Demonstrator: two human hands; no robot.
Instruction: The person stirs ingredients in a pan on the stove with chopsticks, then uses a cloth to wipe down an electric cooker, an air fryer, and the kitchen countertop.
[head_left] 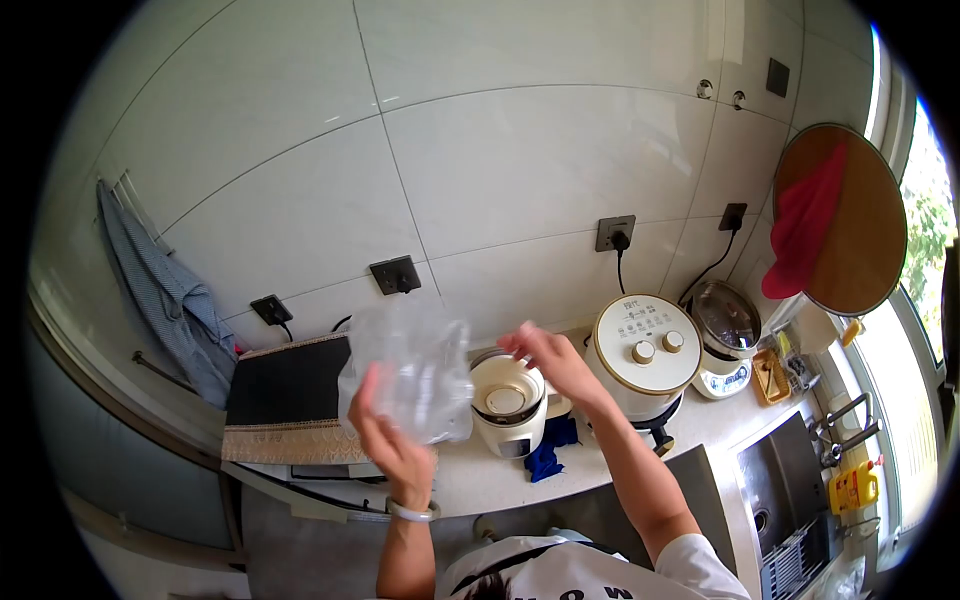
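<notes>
My left hand (393, 450), with a pale bangle at its wrist, grips a clear, crumpled plastic bag (415, 375) from the side. The bag hangs beside a small cream electric pot (512, 440), and what it contains, if anything, is not clear. Above the far right side of this uncovered pot is my right hand (555, 362). Its fingers are curled and drawn together; whatever they hold is too small to make out. Inside the pot sits a light-coloured inner bowl (507, 378). A dark blue cloth (552, 455) lies on the counter against the pot's right side.
To the right stands a white cooker with two knobs (648, 345), then a glass-lidded pot (725, 320) and a small basket (770, 377). A cloth-edged black-topped appliance (285, 390) is on the left. The sink (785, 470) lies at the far right.
</notes>
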